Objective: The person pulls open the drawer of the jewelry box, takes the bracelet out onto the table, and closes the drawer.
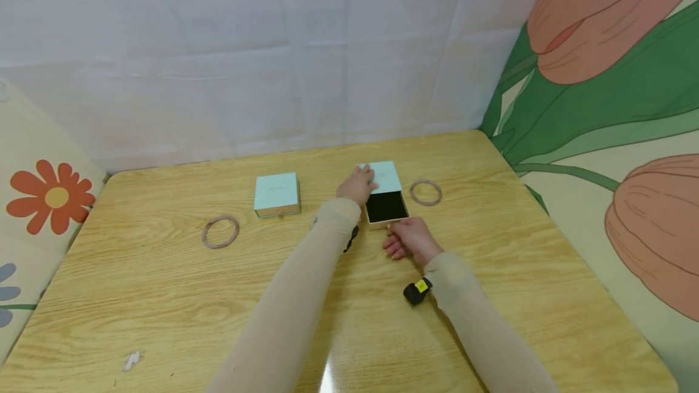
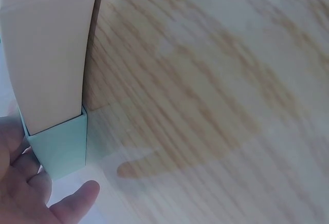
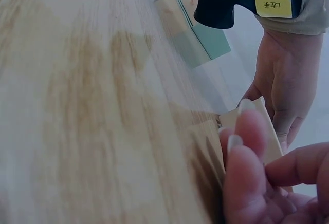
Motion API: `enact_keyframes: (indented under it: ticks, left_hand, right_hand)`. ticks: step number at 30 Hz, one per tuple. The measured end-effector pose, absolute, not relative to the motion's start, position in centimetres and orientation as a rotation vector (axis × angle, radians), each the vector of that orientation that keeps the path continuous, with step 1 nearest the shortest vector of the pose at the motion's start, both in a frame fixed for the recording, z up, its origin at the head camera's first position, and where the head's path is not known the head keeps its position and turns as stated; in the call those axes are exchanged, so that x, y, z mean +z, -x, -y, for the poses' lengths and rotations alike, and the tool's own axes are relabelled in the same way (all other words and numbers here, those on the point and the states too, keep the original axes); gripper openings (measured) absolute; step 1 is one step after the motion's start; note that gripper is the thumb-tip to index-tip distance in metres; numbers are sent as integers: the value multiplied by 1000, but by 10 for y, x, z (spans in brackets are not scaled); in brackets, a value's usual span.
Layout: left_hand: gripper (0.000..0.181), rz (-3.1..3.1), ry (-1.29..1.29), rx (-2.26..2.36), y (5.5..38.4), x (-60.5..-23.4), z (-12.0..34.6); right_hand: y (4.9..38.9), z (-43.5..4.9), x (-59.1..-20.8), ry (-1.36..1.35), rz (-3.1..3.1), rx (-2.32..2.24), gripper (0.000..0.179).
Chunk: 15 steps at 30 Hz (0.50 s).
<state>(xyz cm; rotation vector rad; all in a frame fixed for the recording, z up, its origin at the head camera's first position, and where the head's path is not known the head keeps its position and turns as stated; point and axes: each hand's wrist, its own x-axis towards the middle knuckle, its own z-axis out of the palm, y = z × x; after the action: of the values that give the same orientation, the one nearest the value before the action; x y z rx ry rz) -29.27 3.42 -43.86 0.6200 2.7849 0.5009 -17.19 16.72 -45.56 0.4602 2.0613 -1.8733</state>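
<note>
A light-blue gift box (image 1: 385, 176) has its drawer (image 1: 387, 206) pulled far out toward me, baring a black lining. My left hand (image 1: 356, 185) grips the blue sleeve from the left, fingers on its top. In the left wrist view, fingers curl against the sleeve (image 2: 61, 149), the thumb apart from it, and the pale drawer side (image 2: 49, 64) sticks out. My right hand (image 1: 412, 238) pinches at the drawer's front edge, where a small pull tab sits; its fingers hide the grip. The right wrist view shows thumb and finger together at the drawer front (image 3: 268, 121).
A second, closed light-blue box (image 1: 276, 193) stands left of my left hand. One pinkish ring-shaped bangle (image 1: 426, 192) lies right of the open box; another bangle (image 1: 221, 231) lies farther left. A white scrap or worn patch (image 1: 132, 361) marks the wooden table (image 1: 164, 296) near its front.
</note>
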Motion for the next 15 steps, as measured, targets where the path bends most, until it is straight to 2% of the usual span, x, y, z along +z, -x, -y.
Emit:
enact_keyframes:
  ticks: [15]
  left_hand:
    - [56,-2792,-615,487,292,-440,-35]
  right_hand:
    - [180,-166,-456,-492,-2061,-1855,19]
